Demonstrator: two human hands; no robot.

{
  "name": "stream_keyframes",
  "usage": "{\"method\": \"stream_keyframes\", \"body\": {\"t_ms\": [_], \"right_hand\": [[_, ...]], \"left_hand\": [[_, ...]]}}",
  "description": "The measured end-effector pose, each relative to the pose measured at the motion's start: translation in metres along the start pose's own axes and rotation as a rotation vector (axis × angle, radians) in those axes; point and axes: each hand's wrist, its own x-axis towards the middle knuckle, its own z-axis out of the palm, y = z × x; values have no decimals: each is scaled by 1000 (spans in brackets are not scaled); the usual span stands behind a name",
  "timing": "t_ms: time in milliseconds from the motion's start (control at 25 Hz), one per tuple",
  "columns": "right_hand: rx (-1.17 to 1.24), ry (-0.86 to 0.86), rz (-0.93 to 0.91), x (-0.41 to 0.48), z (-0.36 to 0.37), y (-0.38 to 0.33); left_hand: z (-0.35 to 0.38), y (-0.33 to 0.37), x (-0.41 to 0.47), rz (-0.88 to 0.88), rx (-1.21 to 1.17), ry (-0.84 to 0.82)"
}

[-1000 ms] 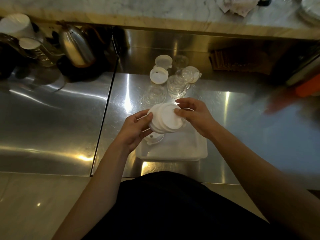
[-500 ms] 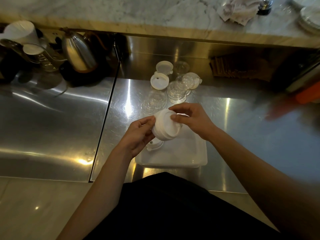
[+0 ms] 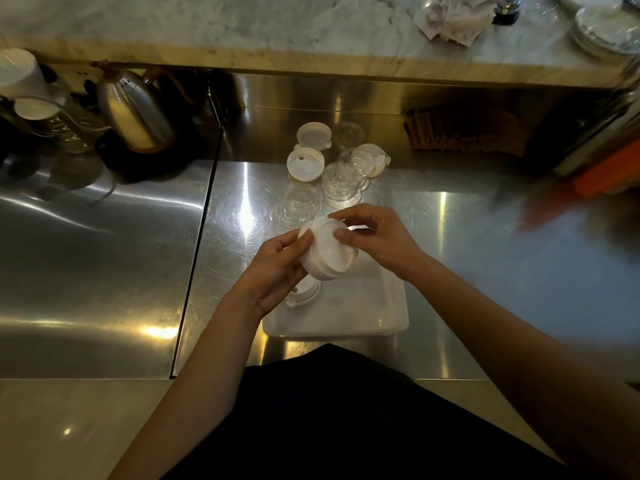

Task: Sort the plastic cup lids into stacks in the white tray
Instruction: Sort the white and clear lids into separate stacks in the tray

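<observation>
A stack of white lids (image 3: 327,252) is tilted on its side above the far left corner of the white tray (image 3: 367,317). My left hand (image 3: 277,268) grips its left edge and my right hand (image 3: 375,237) pinches its top right edge. One white lid (image 3: 303,292) lies in the tray under my left hand, partly hidden. Beyond the tray on the steel counter lie two white lids (image 3: 305,164), a third white lid (image 3: 375,157) and several clear lids (image 3: 344,183).
A steel kettle (image 3: 133,112) and white cups (image 3: 20,77) stand at the back left. A seam (image 3: 199,244) divides the steel counter. A marble shelf (image 3: 277,26) runs along the back with a cloth and plates. An orange object (image 3: 609,171) sits at far right.
Both hands have turned the white lid stack from nearly flat to tilted on its side and squeezed it together. The camera view has shifted slightly.
</observation>
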Motion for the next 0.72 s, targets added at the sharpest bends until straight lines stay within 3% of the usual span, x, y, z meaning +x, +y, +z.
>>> {"method": "stream_keyframes", "body": {"t_ms": [160,480,720], "right_hand": [[20,2,6,-3,1,0],[344,-52,327,-7,-7,0],[584,180,480,-20,9,15]], "left_hand": [[-3,5,4,2,43,36],[-5,1,20,16,56,206],[-8,-15,23,62,268,355]]}}
